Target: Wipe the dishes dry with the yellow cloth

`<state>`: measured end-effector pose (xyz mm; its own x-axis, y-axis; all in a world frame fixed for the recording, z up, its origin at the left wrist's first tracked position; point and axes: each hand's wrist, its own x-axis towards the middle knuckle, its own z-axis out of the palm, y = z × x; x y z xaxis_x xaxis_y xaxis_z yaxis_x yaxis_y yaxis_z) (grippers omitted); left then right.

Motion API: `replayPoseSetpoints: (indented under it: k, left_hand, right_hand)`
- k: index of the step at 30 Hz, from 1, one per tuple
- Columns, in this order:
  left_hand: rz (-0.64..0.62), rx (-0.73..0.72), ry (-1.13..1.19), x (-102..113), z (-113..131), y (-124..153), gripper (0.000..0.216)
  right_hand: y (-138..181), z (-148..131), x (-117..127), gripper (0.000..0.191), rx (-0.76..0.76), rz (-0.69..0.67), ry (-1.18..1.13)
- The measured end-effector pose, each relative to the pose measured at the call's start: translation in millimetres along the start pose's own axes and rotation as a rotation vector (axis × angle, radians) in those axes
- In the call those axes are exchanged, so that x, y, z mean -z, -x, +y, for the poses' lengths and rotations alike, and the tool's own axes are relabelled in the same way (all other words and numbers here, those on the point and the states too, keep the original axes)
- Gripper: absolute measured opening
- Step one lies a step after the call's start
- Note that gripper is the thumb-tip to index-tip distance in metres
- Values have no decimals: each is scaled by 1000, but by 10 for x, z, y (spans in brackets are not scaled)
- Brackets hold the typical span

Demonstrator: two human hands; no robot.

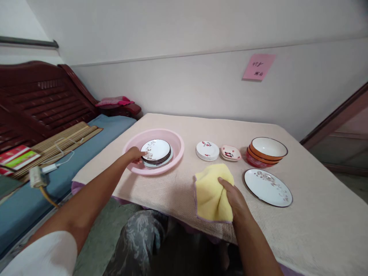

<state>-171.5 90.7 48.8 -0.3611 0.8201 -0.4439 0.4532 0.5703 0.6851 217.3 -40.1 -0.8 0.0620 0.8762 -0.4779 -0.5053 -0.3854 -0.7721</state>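
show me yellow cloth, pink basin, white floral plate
yellow cloth [207,195], head view, cloth's middle
pink basin [176,142], head view, right rim
white floral plate [268,188], head view, plate's centre

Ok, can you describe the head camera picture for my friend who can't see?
A person's left hand reaches to a stack of white patterned plates in a pink plastic basin, while the right hand presses a yellow cloth on a beige-covered table. Nearby sit small stacked saucers, a little dish, stacked orange and red bowls, and one flat plate.
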Motion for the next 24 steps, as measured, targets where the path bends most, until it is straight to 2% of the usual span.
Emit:
replayPoseSetpoints:
  k: [10,16,20,24]
  left_hand:
    - [33,-6,301,66,26,-22,23]
    - [75,-109,550,43,142,184,16]
    - [166,-221,662,-85,208,445,13]
    - [179,-368,785,-415,235,816,23]
  right_hand:
    - [52,-34,2,48,-6,-4,22]
    - [84,-45,-33,46,4,-9,5]
    - [70,-55,-5,42,39,20,11]
    - [24,-79,46,43,136,81,8]
